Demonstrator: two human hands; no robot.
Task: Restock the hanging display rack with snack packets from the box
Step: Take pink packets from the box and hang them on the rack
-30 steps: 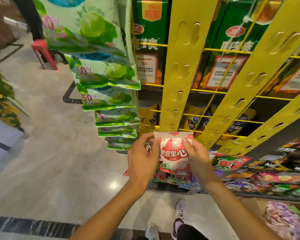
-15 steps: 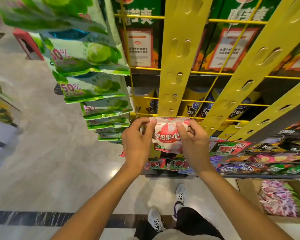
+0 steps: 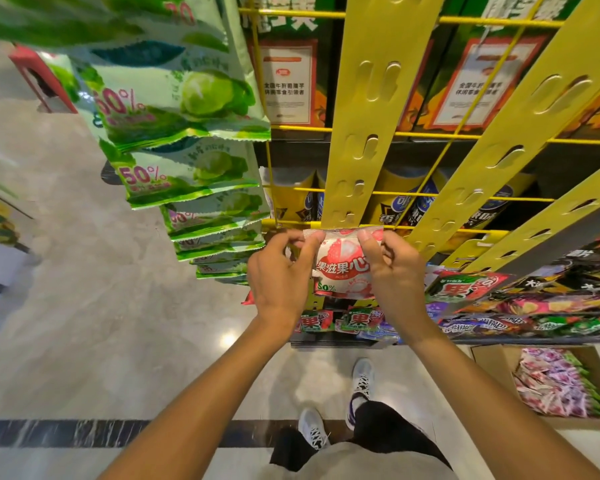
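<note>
Both hands pinch a red-and-white snack packet at the foot of a yellow hanging strip.

The cardboard box [image 3: 482, 355] on the floor, at the person's right, holds a heap of pink and purple packets [image 3: 553, 384]. Left hand [image 3: 279, 277] and right hand [image 3: 397, 271] each keep a grip clenched on a top corner of the snack packet [image 3: 343, 268], printed "果滋果心" and "50%", its top edge touching the yellow strip [image 3: 361, 133]. To the left, beyond, hang green packets [image 3: 184, 98] marked "50%".

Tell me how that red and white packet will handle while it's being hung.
The packet, pinched at its top seam by both hands, is probably light. It looks puffy and soft-sided, so likely floppy. Its glossy film may be slippery.
</note>
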